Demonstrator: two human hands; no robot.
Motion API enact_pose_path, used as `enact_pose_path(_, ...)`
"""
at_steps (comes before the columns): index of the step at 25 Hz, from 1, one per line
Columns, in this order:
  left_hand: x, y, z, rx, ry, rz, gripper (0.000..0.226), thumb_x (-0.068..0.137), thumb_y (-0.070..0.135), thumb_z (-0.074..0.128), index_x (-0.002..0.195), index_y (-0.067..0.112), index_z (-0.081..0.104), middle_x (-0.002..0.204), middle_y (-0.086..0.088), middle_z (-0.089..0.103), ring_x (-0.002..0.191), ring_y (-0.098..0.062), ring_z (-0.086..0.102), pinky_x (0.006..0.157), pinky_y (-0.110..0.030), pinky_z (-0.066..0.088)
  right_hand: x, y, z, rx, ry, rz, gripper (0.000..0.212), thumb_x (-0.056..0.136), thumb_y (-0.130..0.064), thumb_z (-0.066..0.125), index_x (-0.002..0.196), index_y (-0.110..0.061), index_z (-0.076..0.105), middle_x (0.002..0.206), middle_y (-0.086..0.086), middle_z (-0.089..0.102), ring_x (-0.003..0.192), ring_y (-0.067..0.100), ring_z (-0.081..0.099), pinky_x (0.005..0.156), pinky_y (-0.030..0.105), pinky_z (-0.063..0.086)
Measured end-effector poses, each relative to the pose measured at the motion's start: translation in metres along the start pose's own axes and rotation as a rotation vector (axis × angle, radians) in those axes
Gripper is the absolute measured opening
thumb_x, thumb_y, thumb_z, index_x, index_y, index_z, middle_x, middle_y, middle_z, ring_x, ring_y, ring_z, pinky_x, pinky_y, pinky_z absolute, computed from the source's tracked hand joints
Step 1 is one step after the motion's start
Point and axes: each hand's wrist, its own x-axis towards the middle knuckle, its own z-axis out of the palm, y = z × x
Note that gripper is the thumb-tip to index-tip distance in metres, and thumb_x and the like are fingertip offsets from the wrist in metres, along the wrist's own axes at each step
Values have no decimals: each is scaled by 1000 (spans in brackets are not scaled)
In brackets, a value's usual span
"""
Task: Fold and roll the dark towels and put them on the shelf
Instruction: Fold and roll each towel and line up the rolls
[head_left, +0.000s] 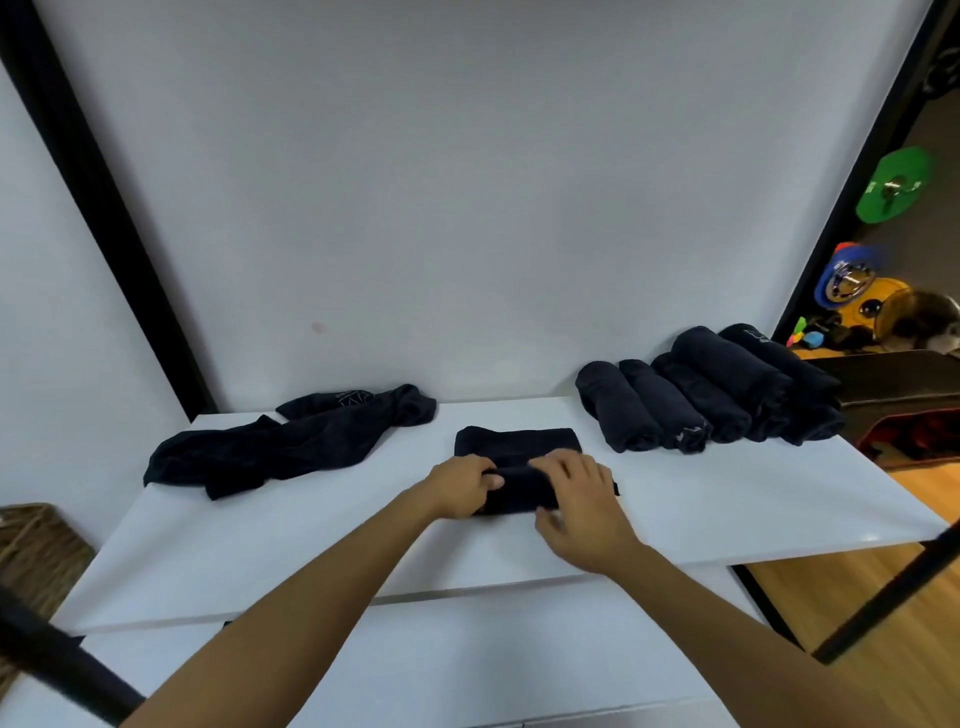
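Both hands, left hand (462, 486) and right hand (584, 512), grip the towel (517, 447) on the white shelf (311, 530).

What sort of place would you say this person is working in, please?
Probably a gym. Coloured weight plates, such as the green weight plate, show at the right, and rolled dark towels line a white shelf in a black frame, where both hands are rolling another dark towel.

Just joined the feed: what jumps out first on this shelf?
Both hands, left hand and right hand, grip a half-rolled dark towel at the middle of the white shelf. A row of rolled towels lies at the back right; a loose heap of unfolded towels sits on the left.
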Motion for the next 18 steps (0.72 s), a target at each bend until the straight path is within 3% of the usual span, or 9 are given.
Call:
enact_pose_path(3,18,-3,0,27,-23,-9,29,105,37,33,97,19,55,98,-1,57,101,-25,52,91,-39,41,2,0,18,-121,-13,-39,58,84,-45,65,136,-24,51,131,0,54,118,25,52,103,45,39)
enact_pose_path(5,21,-7,7,175,210,63,27,103,37,36,111,24,58,111,1,55,108,-23,46,94,-37,35,19,4,15,-138,-69,23,48,92,-43,59,136,-26,51,130,-4,54,114,23,52,101,41,36)
enact_pose_path(7,13,-16,14,258,498,225,27,101,42,41,109,27,62,109,7,58,102,-18,49,89,-32,34,36,5,9,-107,-170,64,43,98,-44,48,139,-30,46,132,-9,50,113,20,47,100,36,30)
enact_pose_path(9,10,-28,17,308,575,353,37,93,54,47,109,26,65,104,8,61,96,-16,53,87,-31,36,52,6,-1,-41,-284,115,40,100,-43,44,138,-30,45,131,-9,49,112,18,44,98,35,29)
enact_pose_path(11,14,-35,16,290,457,330,47,89,58,51,121,26,62,113,7,60,101,-18,52,91,-32,36,64,6,-6,7,-354,142,39,100,-42,43,136,-27,46,128,-7,49,114,19,44,100,35,28)
enact_pose_path(13,27,-33,10,186,341,233,43,93,53,51,125,26,58,118,6,58,107,-19,50,94,-33,33,67,5,-2,40,-230,160,37,98,-41,48,130,-21,49,124,-3,51,115,20,45,100,34,31)
enact_pose_path(15,42,-30,-3,49,266,133,36,96,49,46,120,26,60,114,5,62,108,-20,52,92,-36,31,61,2,12,-3,7,115,43,92,-43,54,127,-18,52,122,0,54,114,22,49,100,36,35)
enact_pose_path(18,64,-30,-12,-66,149,32,41,101,48,34,95,20,63,94,3,67,103,-23,54,90,-39,32,51,5,32,-177,53,55,65,83,-56,57,137,-21,49,128,2,56,119,23,50,107,43,35)
